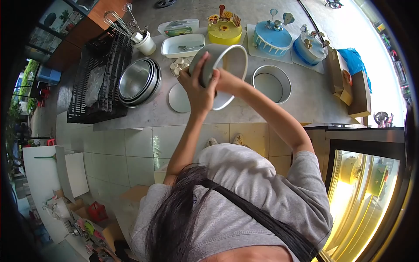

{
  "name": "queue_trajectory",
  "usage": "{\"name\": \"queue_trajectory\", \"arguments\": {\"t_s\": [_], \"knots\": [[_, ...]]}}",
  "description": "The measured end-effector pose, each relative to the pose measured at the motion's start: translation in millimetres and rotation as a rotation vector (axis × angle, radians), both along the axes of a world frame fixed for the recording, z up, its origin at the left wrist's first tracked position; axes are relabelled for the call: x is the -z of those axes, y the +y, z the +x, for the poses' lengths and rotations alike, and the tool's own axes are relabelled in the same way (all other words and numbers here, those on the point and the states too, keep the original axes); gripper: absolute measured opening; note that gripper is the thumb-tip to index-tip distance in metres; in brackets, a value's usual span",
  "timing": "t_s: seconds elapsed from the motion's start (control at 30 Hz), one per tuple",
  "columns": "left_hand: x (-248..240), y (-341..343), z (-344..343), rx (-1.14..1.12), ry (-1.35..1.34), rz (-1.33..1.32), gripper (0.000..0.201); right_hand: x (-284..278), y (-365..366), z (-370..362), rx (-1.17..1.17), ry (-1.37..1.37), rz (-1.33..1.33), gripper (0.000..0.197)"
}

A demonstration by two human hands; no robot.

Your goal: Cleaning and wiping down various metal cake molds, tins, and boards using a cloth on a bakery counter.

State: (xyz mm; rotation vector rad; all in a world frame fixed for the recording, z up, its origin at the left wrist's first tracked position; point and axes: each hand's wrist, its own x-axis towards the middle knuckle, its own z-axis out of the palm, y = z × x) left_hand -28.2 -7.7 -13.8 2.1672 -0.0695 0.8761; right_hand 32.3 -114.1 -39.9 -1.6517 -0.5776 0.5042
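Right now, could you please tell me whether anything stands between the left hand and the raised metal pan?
Nothing visible does: the left hand directly touches the outside of the metal pan, with the right hand close by.

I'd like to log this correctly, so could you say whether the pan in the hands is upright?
No, the left hand and right hand hold the round pan tilted, its opening turned toward the right.

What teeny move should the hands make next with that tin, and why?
Maybe turn the tin upright: it's tilted, with its mouth facing mostly right. The left hand has its outside wall, and the right hand is at the near rim, so both seem well placed to turn it. The other tin stands mouth-up on the table.
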Motion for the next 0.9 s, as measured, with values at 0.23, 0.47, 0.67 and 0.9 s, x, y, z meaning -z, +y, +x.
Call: {"name": "queue_trajectory", "arguments": {"t_s": [0.23, 0.47, 0.67, 0.9], "knots": [[-25, 10, -1, 0.13, -0.059, -0.136, 0.053, -48, 2, -25, 0.055, 0.435, 0.58, 0.029], [-35, 33, 1, 0.32, -0.029, -0.417, 0.051, -30, -37, 17, 0.602, -1.557, -0.736, 0.017], [-8, 25, 13, 0.301, -0.017, -0.534, 0.045, -37, 0, -21, -0.242, -0.424, -0.327, 0.017], [0, 23, 0, 0.275, -0.012, -0.806, 0.05, -45, 2, 28, 0.539, 0.512, 1.168, 0.031]]}}
